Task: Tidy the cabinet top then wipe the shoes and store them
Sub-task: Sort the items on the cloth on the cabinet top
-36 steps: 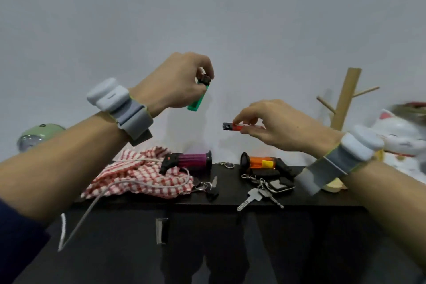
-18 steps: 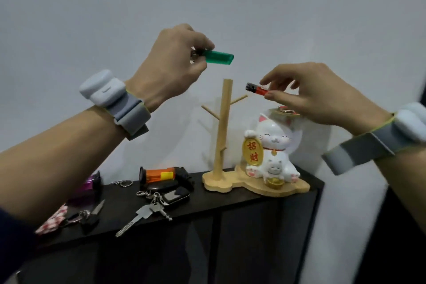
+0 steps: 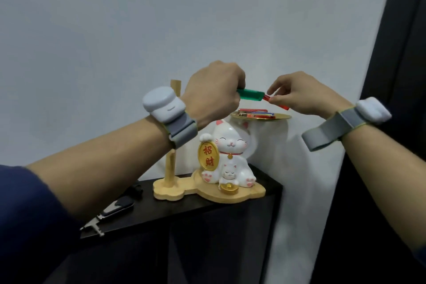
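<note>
Ctr of frame: L hand (image 3: 214,92) is gripping a green translucent plastic lighter (image 3: 250,95) w/ curled fingers, holding it roughly level. R hand (image 3: 299,94), just right of it, is pinching a red translucent plastic lighter (image 3: 276,102) btwn thumb & fingertips. The lighters' ends are overlapping. Both are hovering just above a round gold tray (image 3: 284,117) holding more lighters, atop a white ceramic lucky-cat figurine (image 3: 228,145) standing on the black cabinet top (image 3: 179,207), lower ctr. Metal keys (image 3: 96,226) are lying lower left.
</note>
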`<action>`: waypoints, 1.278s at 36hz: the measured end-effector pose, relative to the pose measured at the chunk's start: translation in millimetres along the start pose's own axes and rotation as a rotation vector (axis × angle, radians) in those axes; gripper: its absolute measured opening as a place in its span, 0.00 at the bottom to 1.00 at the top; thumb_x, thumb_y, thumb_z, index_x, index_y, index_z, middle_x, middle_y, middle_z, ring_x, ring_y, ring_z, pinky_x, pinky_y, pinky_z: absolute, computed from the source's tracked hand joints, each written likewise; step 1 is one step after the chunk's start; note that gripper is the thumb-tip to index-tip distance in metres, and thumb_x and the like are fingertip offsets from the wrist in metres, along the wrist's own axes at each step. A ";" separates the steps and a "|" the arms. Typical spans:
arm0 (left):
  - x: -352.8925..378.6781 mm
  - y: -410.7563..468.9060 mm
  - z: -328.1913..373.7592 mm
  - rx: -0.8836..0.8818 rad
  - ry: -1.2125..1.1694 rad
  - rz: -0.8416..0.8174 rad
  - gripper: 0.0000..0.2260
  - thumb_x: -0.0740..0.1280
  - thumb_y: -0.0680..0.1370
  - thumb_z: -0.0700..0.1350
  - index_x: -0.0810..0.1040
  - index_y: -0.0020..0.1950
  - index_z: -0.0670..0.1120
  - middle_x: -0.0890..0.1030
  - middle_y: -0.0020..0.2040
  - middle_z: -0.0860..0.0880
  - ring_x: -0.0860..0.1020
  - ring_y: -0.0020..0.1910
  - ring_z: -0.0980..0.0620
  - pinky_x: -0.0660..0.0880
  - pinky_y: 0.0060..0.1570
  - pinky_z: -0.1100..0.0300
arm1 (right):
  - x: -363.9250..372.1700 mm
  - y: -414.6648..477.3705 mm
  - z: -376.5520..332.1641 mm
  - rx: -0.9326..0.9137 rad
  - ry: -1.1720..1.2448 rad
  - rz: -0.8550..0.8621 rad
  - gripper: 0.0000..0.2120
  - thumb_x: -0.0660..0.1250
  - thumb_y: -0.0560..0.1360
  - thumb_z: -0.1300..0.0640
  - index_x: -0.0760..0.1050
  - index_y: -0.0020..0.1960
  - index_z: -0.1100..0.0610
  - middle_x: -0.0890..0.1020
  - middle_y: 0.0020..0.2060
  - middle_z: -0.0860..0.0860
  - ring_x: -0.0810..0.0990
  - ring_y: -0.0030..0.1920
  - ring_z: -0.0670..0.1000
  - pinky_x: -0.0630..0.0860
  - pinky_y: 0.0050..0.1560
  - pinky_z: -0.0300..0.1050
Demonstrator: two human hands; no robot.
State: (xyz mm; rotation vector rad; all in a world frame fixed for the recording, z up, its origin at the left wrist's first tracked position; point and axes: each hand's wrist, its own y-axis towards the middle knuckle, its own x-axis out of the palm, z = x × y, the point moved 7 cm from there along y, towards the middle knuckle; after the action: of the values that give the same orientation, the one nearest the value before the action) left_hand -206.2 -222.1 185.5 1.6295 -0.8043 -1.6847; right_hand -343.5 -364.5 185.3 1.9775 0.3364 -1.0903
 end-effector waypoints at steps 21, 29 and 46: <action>24.0 10.6 -5.7 -0.006 -0.087 -0.094 0.07 0.69 0.73 0.40 0.83 0.49 0.48 0.83 0.45 0.50 0.79 0.45 0.49 0.79 0.47 0.51 | 41.4 42.5 21.8 0.034 -0.049 -0.076 0.03 0.74 0.69 0.55 0.87 0.42 0.49 0.85 0.36 0.44 0.81 0.43 0.45 0.79 0.47 0.44; 44.7 28.7 -0.4 -0.021 -0.117 -0.096 0.07 0.69 0.73 0.40 0.84 0.49 0.48 0.83 0.44 0.50 0.79 0.45 0.50 0.79 0.48 0.52 | 31.4 34.4 28.0 0.024 -0.123 0.003 0.16 0.62 0.76 0.61 0.83 0.58 0.50 0.81 0.53 0.49 0.78 0.55 0.52 0.70 0.51 0.41; 116.8 62.2 6.4 -0.076 -0.127 -0.284 0.09 0.70 0.69 0.38 0.86 0.45 0.48 0.84 0.42 0.49 0.82 0.42 0.48 0.81 0.44 0.53 | 9.6 1.6 24.0 -0.028 -0.158 0.186 0.15 0.60 0.74 0.63 0.84 0.51 0.52 0.76 0.60 0.53 0.74 0.59 0.51 0.66 0.52 0.40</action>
State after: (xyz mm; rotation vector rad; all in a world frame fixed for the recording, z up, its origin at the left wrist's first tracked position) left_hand -211.9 -353.0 165.5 1.6582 -0.5793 -2.0078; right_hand -350.6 -385.4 171.9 1.8439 0.0812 -1.1060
